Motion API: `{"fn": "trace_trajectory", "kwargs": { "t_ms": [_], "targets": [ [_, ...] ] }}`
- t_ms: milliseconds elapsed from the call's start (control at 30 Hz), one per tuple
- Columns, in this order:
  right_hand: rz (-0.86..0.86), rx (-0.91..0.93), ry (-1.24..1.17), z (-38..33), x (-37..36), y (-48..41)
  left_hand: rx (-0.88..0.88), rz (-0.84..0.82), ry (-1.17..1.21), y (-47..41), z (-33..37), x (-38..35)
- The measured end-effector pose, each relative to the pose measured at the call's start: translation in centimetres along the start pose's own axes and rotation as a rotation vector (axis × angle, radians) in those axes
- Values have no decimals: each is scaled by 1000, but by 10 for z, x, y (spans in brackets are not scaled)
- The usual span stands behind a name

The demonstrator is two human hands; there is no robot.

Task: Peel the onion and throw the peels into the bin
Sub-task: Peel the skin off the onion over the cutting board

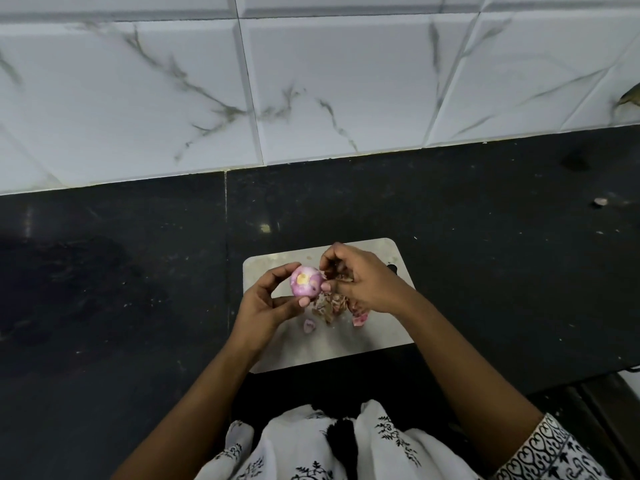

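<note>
I see the left hand gripping a round pink onion over a flat grey rectangular board. The right hand pinches papery brown peel beside it.

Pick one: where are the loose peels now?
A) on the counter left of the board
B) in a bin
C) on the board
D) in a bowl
C: the peels lie heaped on the board, under the onion that the left hand holds, while the right hand pinches a peel; no bin or bowl is in view.
</note>
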State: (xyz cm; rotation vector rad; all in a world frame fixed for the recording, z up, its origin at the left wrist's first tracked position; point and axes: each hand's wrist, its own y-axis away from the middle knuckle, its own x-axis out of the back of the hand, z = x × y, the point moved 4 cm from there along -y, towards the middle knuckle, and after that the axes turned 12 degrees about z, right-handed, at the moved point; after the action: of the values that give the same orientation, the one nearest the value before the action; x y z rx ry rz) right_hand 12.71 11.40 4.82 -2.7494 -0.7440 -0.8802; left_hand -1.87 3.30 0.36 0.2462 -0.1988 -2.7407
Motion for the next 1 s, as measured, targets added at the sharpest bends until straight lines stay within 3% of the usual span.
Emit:
{"fn": "trace_trajectory", "kwargs": {
  "t_ms": [200,433,533,767,1000],
  "targets": [
    [86,154,125,-12,-1,5,-23,77,-17,1,1,-2],
    [-105,190,303,-15,-2,-5,-26,70,-54,4,-3,-7],
    [-112,234,363,-15,-4,-9,-30,80,-55,3,-4,-8],
    [-125,268,338,-11,-5,-12,-35,72,-50,-1,-1,-8],
    [-26,271,317,-8,-4,-11,10,87,10,-6,-6,-7]
  ]
}}
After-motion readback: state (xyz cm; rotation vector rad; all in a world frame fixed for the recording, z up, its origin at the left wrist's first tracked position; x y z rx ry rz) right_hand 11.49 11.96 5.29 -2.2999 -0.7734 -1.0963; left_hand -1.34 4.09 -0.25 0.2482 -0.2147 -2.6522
